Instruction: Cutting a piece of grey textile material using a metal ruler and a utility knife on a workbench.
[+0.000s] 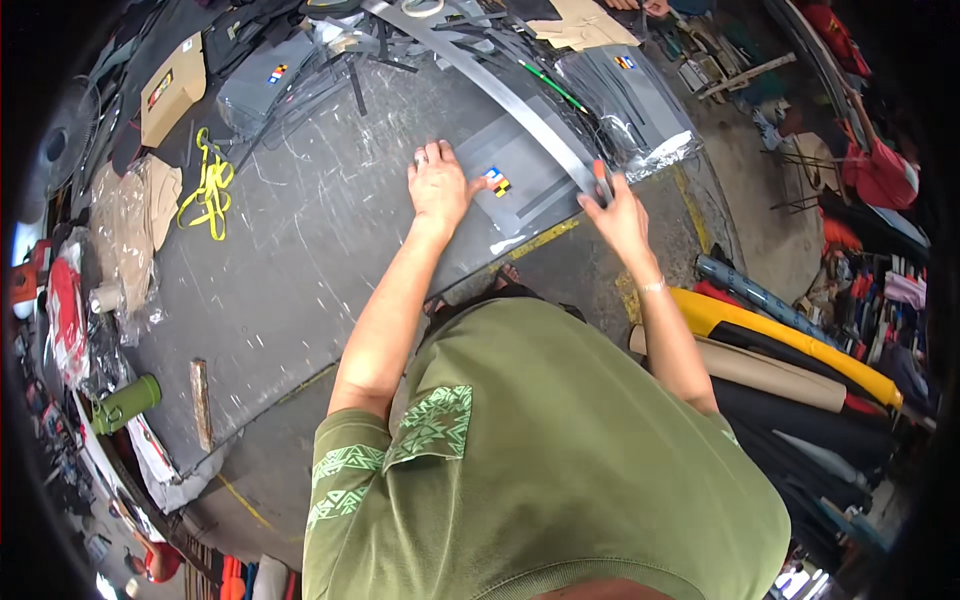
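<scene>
Sheet [535, 170]: gray and see-through, it lies flat by the near edge of the dark surface [300, 240], with the left grip [440, 190] on one side and the right grip [622, 215] on the other.
Patch [497, 181]: small, with bright squares, already on the sheet, so that part looks done.
Left grip: spread out flat, fingers beside the sheet, thumb next to the patch. It holds nothing up.
Right grip: fingers curled round a small tool [600, 172] with a red tip, right by the near end of the bar.
Bar [540, 130]: long, thin and shiny, it lies slanted across the right part of the sheet.
Pack [620, 95]: gray, partly in shiny plastic, with a patch like the sheet's. It may be made of finished ones, but that is a guess.
Scraps [380, 55]: dark, thin bits in a messy heap at the far side.
How far: this sheet seems part way along. It is not on the pack yet. No fresh cut shows, and how many sheets are left is hard to tell.
</scene>
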`<move>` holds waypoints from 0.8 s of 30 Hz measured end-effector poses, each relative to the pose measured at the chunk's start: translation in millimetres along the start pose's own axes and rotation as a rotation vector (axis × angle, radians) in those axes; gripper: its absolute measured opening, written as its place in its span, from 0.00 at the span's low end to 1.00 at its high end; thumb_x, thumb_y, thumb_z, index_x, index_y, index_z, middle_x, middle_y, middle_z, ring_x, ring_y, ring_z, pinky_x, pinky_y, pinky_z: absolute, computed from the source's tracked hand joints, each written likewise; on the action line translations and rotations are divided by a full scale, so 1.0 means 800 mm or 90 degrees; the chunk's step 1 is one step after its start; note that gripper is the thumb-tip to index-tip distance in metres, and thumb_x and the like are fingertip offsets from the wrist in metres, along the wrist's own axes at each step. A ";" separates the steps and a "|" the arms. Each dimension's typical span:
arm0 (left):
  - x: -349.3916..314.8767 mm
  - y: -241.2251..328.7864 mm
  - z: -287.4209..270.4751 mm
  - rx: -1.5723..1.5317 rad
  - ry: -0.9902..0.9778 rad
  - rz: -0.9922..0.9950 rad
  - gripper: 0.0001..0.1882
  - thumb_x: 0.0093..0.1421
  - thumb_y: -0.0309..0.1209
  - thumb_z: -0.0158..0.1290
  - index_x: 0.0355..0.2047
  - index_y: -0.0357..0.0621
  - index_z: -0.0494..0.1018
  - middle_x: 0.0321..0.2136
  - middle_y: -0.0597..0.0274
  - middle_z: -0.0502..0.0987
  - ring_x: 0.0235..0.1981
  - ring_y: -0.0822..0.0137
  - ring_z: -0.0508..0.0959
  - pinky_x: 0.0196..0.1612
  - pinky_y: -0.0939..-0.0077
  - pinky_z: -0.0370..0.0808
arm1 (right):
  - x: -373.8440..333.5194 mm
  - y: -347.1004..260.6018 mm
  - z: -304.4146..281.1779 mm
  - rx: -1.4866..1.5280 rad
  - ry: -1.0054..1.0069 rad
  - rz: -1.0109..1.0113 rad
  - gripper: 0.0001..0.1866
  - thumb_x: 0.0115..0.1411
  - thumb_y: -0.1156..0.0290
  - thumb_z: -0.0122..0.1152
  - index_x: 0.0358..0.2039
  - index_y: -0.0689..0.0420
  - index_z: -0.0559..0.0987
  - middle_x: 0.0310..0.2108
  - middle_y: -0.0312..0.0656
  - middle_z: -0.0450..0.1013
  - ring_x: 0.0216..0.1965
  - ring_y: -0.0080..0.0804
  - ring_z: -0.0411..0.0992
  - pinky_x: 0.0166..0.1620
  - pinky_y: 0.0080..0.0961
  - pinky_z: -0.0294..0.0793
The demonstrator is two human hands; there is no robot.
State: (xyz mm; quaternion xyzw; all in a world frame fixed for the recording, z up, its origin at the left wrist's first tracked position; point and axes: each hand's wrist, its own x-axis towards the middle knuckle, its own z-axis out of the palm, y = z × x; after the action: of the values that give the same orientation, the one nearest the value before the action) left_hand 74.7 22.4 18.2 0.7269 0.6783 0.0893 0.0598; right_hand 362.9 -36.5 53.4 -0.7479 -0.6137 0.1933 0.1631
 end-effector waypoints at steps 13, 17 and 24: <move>-0.051 -0.085 -0.003 -0.724 -0.054 -0.193 0.17 0.56 0.16 0.60 0.44 0.45 0.72 0.43 0.66 0.79 0.44 0.71 0.78 0.46 0.77 0.74 | 0.172 -0.092 0.040 -0.083 -0.032 -0.159 0.27 0.58 0.53 0.70 0.49 0.56 0.71 0.41 0.56 0.81 0.46 0.57 0.80 0.48 0.50 0.77; -0.068 -0.163 -0.048 -0.860 -0.215 -0.249 0.28 0.53 0.11 0.58 0.54 0.48 0.72 0.47 0.65 0.75 0.53 0.73 0.75 0.52 0.77 0.75 | 0.179 -0.094 0.060 -0.164 -0.048 -0.192 0.27 0.56 0.57 0.72 0.50 0.57 0.74 0.50 0.49 0.77 0.56 0.52 0.73 0.55 0.45 0.76; -0.085 -0.245 -0.060 -1.057 -0.215 -0.359 0.29 0.64 0.16 0.54 0.65 0.44 0.66 0.52 0.57 0.77 0.50 0.66 0.80 0.57 0.67 0.79 | 0.105 -0.188 0.079 0.175 -0.099 -0.447 0.14 0.58 0.66 0.71 0.42 0.58 0.84 0.41 0.48 0.80 0.49 0.45 0.77 0.54 0.37 0.76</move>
State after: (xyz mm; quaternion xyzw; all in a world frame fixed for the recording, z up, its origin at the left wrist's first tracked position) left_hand -130.9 -32.5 21.0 0.2587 0.5308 0.4254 0.6858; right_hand 218.0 75.3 63.5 -0.4463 -0.8116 0.2621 0.2709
